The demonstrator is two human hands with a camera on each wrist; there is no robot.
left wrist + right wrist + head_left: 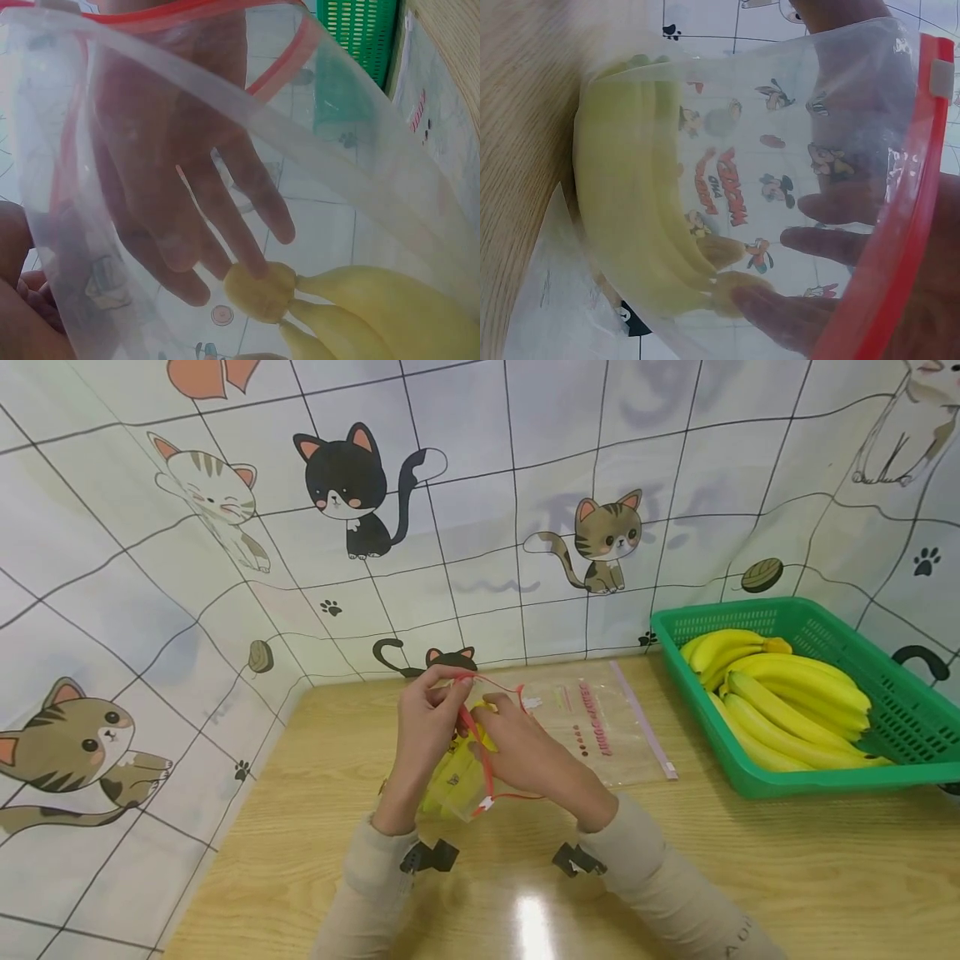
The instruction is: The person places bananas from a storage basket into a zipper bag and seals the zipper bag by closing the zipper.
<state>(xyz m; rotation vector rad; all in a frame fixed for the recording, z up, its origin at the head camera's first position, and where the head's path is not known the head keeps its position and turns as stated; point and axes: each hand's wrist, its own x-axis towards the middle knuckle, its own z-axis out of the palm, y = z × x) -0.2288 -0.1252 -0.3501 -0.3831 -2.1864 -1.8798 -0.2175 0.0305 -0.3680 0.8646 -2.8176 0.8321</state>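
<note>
A clear plastic zip bag with a red zip edge and printed cartoon figures stands on the table with its mouth spread. Inside it is a bunch of yellow bananas, its joined stem end towards the mouth. My left hand pinches the bag's red edge between thumb and fingers. Reaching in through the mouth, my right hand has its fingers mostly straight and spread. In the left wrist view, one fingertip of the right hand meets the banana stem.
A second clear bag with a purple zip lies flat behind the right hand. To the right, a green basket holds several bananas. Cloth printed with cats hangs along the table's back and left sides.
</note>
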